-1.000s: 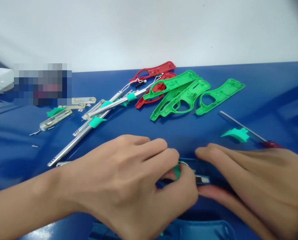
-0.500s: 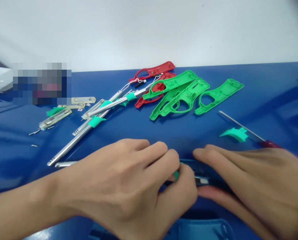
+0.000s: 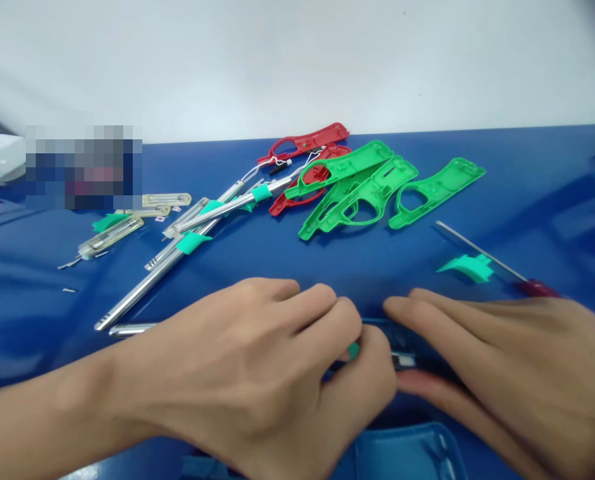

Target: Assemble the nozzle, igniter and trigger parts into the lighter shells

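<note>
My left hand is closed in a pinch, with a small green plastic piece peeking out between finger and thumb. Opposite it, my right hand grips the end of a blue lighter handle half between thumb and fingers. A metallic part shows in the gap between the hands, against the blue casing. Most of that casing is hidden behind my left fingers. Nearer to me, below the hands, lies another blue handle half, partly cut off by the frame.
Several green handle halves overlap red ones at the back. Metal lighter tubes with wires and clear gas tanks lie left. A screwdriver and a loose green trigger are beyond my right hand. A white object stands far left.
Almost nothing differs. My left thumb and fingers have shifted very slightly right, and the lower blue handle half shows a little more; both hands keep their grip.
</note>
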Motion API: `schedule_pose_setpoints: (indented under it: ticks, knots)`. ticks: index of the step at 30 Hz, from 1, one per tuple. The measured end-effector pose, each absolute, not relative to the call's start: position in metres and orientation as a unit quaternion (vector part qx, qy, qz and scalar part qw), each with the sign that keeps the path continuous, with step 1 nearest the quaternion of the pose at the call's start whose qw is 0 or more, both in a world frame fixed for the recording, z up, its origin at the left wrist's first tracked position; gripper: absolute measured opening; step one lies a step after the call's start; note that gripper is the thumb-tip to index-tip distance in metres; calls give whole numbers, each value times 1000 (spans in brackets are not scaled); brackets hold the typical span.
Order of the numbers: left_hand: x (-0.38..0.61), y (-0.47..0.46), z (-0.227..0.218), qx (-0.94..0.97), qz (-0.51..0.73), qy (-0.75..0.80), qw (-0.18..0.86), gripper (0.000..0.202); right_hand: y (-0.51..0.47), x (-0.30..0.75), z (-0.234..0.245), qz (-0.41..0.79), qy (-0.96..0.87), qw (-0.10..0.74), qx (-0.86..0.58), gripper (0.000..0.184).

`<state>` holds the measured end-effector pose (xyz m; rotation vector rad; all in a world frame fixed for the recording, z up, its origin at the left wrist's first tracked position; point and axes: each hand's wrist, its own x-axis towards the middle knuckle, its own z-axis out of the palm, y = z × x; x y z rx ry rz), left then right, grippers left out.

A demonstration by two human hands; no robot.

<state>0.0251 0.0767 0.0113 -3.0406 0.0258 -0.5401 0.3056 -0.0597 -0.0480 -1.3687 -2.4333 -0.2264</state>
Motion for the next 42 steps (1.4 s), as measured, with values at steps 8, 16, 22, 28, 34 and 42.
schedule_pose_setpoints:
  ticks: [8, 16, 22, 28, 34, 42]
  knots:
    - [22, 74, 5, -978, -205, 15, 43, 70, -61, 312, -58, -91, -854, 150, -489, 49]
    - [28, 75, 4, -973, -229, 1, 32, 69, -78, 329, -73, -104, -853, 132, -494, 58]
    - [21, 66, 19, -982, -173, -80, -16, 59, -55, 299, -47, -93, -863, 146, -475, 46]
    - [22, 71, 14, -986, -159, -36, -23, 52, -40, 292, -33, -88, -876, 167, -444, 44]
    - [15, 79, -1, -977, -207, -35, -21, 37, -41, 295, -36, -90, -875, 166, -445, 43]
    - [13, 78, 5, -980, -198, -33, -4, 37, -43, 295, -38, -118, -865, 174, -456, 44]
